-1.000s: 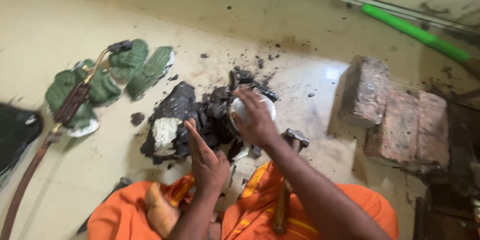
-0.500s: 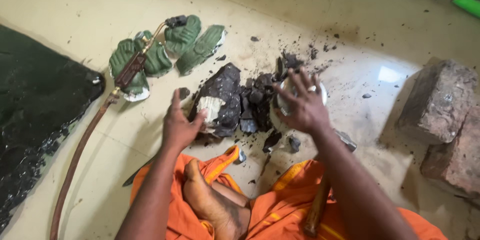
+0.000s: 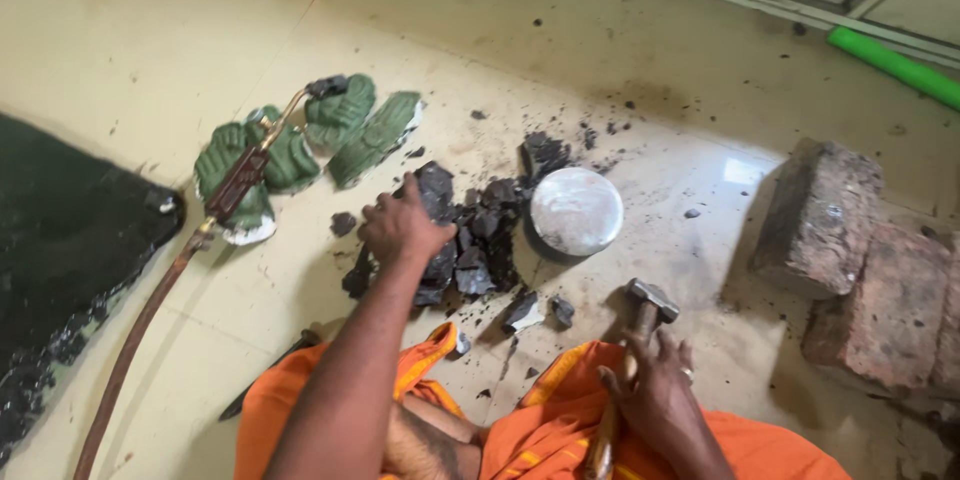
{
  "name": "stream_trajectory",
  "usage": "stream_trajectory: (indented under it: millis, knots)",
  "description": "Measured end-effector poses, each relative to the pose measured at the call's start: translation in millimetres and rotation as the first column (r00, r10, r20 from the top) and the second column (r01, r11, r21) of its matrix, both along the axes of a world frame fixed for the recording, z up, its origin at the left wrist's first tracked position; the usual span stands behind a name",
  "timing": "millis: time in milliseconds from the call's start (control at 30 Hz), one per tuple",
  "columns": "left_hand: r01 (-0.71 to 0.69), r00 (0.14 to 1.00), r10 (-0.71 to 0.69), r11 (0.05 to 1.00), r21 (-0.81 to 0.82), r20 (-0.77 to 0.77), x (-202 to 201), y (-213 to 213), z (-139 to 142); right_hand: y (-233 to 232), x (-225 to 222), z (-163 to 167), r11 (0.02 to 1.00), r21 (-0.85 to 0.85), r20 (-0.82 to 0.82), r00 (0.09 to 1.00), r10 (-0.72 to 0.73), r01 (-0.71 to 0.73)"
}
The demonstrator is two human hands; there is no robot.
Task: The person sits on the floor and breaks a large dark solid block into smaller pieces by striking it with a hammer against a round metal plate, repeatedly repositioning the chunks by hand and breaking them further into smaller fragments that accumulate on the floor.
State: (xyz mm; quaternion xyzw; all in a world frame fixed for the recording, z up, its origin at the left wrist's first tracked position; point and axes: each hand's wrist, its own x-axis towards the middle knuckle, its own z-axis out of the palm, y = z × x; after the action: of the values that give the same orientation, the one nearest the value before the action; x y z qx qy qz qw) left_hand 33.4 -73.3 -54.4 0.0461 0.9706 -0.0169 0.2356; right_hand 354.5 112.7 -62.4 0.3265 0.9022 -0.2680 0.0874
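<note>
So the left hand (image 3: 400, 228) gripped a black chunk on the rubble pile (image 3: 470, 240), just left of the silver disc (image 3: 576, 210). Right hand (image 3: 655, 395) clutched the hammer (image 3: 640, 340), below the disc; striking looked next, needing a steady hold.

A casting or metalworking shop, worked on the floor. The pale tiled floor (image 3: 620, 50) is stained with soot and strewn with black mould shards (image 3: 470, 235). A torch (image 3: 245, 175) on a brown hose (image 3: 140, 325) lies across green moulds (image 3: 345, 125). There's a hammer (image 3: 640, 325), rough bricks (image 3: 865, 260) to one side, and a round silvery disc (image 3: 576, 211) by the rubble.
</note>
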Motion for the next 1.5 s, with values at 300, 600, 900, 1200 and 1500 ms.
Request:
stream_trajectory:
  millis: [300, 600, 900, 1200, 1500]
  knots:
    - [-0.181, 0.961, 0.251, 0.887, 0.425, -0.113, -31.4, -40.7, 0.0, -8.5, -21.1, -5.0, 0.974, -0.174, 0.128, 0.984, -0.125, 0.147]
    - [-0.409, 0.912, 0.334, 0.691, 0.596, 0.24, -29.4, 71.5, 39.2, 4.7, -27.0, -25.2, 0.739, -0.563, -0.178, 0.818, -0.546, 0.371]
    - [-0.293, 0.956, 0.248, 0.807, 0.512, 0.158, -18.5, 77.9, 1.2, 39.1, -12.2, -73.3, -0.097, -0.955, 0.232, 0.501, -0.834, 0.281]
    - [-0.175, 0.917, 0.398, 0.476, 0.862, -0.034, 28.4, 83.0, 2.0, 18.7, -18.1, 54.3, 0.827, -0.502, -0.347, 0.818, -0.459, 0.252]
    - [-0.177, 0.929, 0.371, 0.44, 0.88, 0.002, 36.4, 88.5, 7.0, 23.6, -113.4, 156.8, 0.798, 0.39, 0.043, 0.875, 0.482, -0.459]
